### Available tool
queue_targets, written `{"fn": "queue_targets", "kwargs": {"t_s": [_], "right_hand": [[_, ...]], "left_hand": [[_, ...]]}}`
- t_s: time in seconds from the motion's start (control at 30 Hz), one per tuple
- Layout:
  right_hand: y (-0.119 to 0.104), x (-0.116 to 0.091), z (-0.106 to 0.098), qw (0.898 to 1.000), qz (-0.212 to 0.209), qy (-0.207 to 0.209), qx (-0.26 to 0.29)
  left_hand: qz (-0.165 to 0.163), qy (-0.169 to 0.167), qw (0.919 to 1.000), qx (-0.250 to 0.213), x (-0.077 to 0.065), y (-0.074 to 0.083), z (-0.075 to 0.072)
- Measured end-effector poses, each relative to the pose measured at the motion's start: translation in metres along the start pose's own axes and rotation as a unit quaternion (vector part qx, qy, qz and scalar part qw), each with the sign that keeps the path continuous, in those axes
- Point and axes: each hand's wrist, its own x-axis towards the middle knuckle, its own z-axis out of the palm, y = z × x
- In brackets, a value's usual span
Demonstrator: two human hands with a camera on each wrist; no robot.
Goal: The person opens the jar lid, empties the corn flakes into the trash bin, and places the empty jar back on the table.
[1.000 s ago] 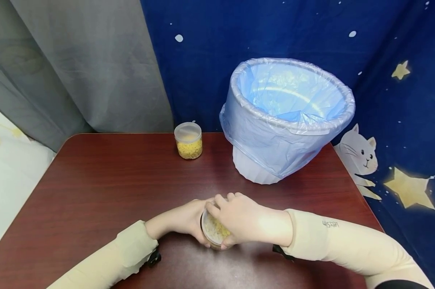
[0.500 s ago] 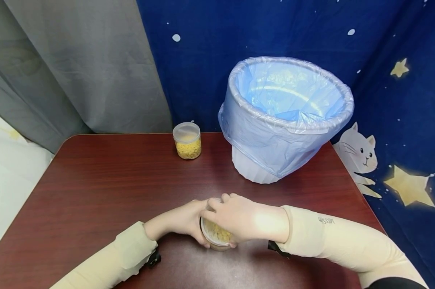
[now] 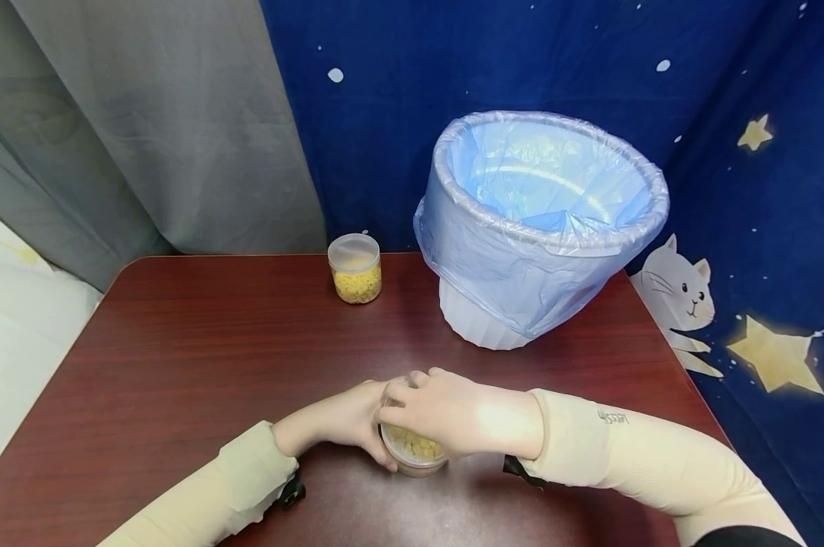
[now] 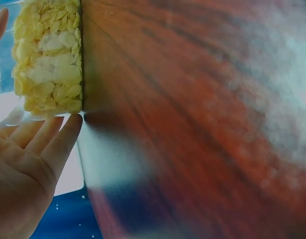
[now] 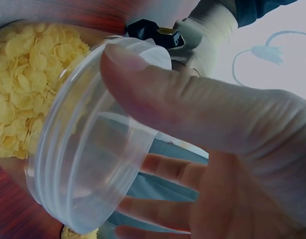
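A clear round jar (image 3: pixel 420 469) of yellow flakes stands near the front middle of the table. In the head view my left hand (image 3: pixel 353 416) grips its left side, thumb at the front. The left wrist view shows fingertips against the wall of the jar (image 4: pixel 47 64), close to its base. My right hand (image 3: pixel 446 414) reaches over the top from the right, fingers bent across the rim. Up close, its thumb presses the edge of the translucent lid (image 5: pixel 105 164), while the other fingers lie at the far side. Flakes fill the jar's lower part.
A second jar (image 3: pixel 357 284) with yellow flakes stands by the table's back edge. Right of it is a white bin (image 3: pixel 483 323) lined with a blue plastic bag (image 3: pixel 515 262). Grey and dark blue curtains (image 3: pixel 378 137) hang behind the table (image 3: pixel 200 349).
My right hand has shifted slightly left and turned over the lid, its thumb going from the jar's front edge to out of sight in the head view. The left hand stays put.
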Motion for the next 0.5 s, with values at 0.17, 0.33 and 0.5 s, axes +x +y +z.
{"fn": "queue_targets", "kwargs": {"t_s": [0.17, 0.33, 0.5], "right_hand": [[0.0032, -0.0020, 0.0010, 1.000, -0.008, 0.006, 0.019], [0.0080, -0.0047, 0.0015, 0.999, -0.010, -0.004, 0.042], [0.0092, -0.0056, 0.0015, 0.997, 0.055, 0.024, 0.054]], "left_hand": [[0.006, 0.002, 0.9999, 0.015, -0.0002, -0.0010, -0.0003], [0.022, 0.006, 0.9997, 0.014, -0.0014, -0.0035, 0.0011], [0.015, 0.014, 0.9998, -0.006, -0.0013, -0.0027, 0.0029]]}}
